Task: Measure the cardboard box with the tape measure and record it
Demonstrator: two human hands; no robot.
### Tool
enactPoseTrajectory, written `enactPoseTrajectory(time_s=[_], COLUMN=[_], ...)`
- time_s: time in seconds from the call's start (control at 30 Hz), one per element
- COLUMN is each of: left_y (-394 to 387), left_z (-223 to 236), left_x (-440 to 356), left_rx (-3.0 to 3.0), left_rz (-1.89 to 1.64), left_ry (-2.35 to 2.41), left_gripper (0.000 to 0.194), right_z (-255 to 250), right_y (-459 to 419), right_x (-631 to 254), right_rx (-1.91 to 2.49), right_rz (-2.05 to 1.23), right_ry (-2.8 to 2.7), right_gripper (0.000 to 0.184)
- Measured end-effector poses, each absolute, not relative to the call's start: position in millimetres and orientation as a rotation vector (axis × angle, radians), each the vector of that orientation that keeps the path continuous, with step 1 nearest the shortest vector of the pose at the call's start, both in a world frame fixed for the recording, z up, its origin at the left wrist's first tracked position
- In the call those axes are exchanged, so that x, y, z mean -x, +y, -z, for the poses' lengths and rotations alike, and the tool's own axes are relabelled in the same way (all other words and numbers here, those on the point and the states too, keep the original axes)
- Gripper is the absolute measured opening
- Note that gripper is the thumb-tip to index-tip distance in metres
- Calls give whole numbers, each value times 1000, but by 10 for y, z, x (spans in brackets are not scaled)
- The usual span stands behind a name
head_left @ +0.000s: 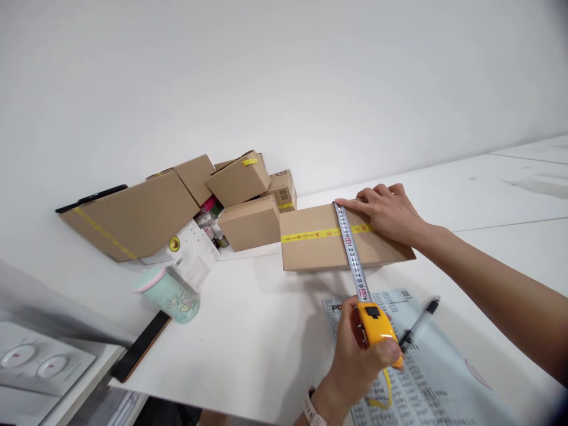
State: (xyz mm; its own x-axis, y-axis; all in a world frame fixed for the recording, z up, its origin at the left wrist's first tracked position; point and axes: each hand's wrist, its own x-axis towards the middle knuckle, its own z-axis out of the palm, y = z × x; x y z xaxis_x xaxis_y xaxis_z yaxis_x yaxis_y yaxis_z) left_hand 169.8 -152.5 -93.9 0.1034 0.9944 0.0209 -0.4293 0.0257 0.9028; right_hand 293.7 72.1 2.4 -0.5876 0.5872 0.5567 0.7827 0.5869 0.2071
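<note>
A closed cardboard box [310,254] with a yellow tape strip lies on the white table. My left hand [355,361], with a pale band at the wrist, is wrapped round an orange tape measure [375,325] in front of the box. Its metal blade [350,251] is pulled out across the box top to the far edge. There my right hand [390,216] presses a digit at the blade's end, and its other fingers bend over the box's far edge. Their tips are hidden. A yellow wrist strap [388,387] hangs below the tape measure.
A black pen [419,324] lies on a printed pale-blue sheet [435,378] under my left hand. Several cardboard boxes [251,225] are piled against the wall at back left. A mint-green cup [173,296] and a dark flat bar [141,346] sit near the table's left edge.
</note>
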Motion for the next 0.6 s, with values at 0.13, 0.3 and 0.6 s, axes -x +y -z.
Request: enactPoseTrajectory(time_s=[0.13, 0.3, 0.6], left_y=[-1557, -1835, -2297], left_z=[938, 1151, 1470], left_x=[-1686, -1696, -1658], left_rx=[-927, -872, -619], left_rz=[-1308, -1326, -1224], left_ry=[838, 835, 985], left_gripper=[70, 84, 56], right_z=[17, 185, 705], right_y=[698, 449, -231], right_x=[-2950, -3014, -3126], right_rx=[1061, 1028, 1000], right_rz=[594, 543, 507], right_ry=[-2350, -2136, -2022], right_gripper=[65, 52, 33])
